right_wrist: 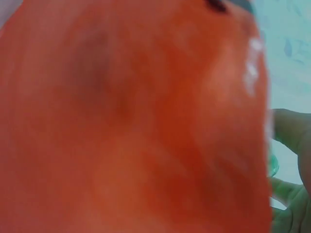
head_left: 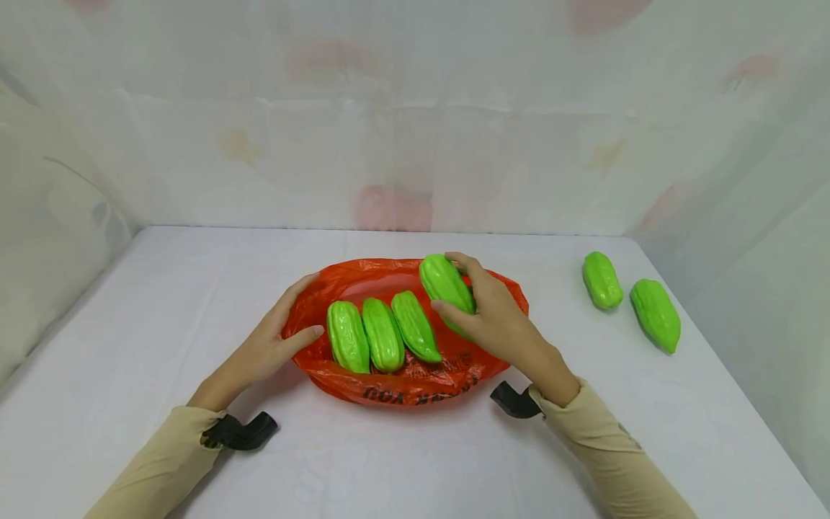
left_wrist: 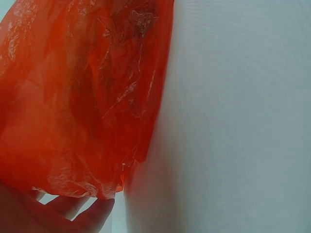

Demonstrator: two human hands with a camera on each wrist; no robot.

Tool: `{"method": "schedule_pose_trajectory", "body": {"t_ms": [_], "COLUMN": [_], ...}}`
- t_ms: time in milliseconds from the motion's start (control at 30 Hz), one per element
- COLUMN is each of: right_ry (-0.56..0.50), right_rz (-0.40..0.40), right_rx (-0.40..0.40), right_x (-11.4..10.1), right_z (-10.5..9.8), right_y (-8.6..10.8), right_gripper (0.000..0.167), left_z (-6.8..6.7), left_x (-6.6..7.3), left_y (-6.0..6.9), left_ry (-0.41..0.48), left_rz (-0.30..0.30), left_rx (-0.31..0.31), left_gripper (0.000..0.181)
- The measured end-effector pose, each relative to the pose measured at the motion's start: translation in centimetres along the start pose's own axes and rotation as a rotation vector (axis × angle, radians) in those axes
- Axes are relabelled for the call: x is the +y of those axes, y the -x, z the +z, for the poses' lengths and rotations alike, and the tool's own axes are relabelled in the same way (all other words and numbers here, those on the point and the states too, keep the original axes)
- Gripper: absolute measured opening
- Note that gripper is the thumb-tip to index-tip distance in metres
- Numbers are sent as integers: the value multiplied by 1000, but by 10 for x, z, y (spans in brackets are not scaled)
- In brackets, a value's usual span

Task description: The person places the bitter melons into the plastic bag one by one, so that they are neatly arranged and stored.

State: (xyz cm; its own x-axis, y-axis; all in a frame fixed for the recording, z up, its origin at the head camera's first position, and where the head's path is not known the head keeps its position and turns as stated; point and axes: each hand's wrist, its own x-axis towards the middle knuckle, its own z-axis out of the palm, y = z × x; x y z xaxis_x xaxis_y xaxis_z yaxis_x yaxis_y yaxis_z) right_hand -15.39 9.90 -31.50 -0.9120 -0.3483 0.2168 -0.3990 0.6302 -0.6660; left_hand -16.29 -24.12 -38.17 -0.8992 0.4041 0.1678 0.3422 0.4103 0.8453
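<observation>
A red plastic bag (head_left: 395, 393) lies wide open on the table, its rim spread into an oval with dark printing along the near side. Inside it, three bright green ribbed bitter melons (head_left: 382, 335) lie side by side. My right hand (head_left: 493, 313) holds another bitter melon (head_left: 446, 285) between thumb and fingers, over the right part of the opening. At the left end of the bag, my left hand (head_left: 269, 346) grips the rim, thumb on the inner side. The left wrist view shows fingertips (left_wrist: 99, 213) against the plastic. Red plastic blocks most of the right wrist view.
Two more bitter melons lie on the white table at the right, one shorter (head_left: 602, 280) and one pointed (head_left: 656, 315) near the right edge. A pale patterned curtain (head_left: 389, 158) hangs behind the table. Black curved pieces (head_left: 243, 432) are attached at both wrists.
</observation>
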Motion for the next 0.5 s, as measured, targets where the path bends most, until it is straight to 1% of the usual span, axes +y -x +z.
{"method": "schedule_pose_trajectory", "body": {"t_ms": [100,333,500], "right_ry": [-8,66,107], "right_rz": [21,68,130], "right_rx": [-10,-12,-35], "right_x": [2,5,6], "right_z": [5,13,16], "right_y": [-1,-1,-1], "right_gripper": [67,67,66], "left_z": [0,0,0], "left_x": [0,0,0], "left_y": [0,0,0], "left_ry": [-2,1,1], "left_rz": [-1,-1,-3], "left_rx": [1,-4,-6], "left_gripper": [74,75,75]}}
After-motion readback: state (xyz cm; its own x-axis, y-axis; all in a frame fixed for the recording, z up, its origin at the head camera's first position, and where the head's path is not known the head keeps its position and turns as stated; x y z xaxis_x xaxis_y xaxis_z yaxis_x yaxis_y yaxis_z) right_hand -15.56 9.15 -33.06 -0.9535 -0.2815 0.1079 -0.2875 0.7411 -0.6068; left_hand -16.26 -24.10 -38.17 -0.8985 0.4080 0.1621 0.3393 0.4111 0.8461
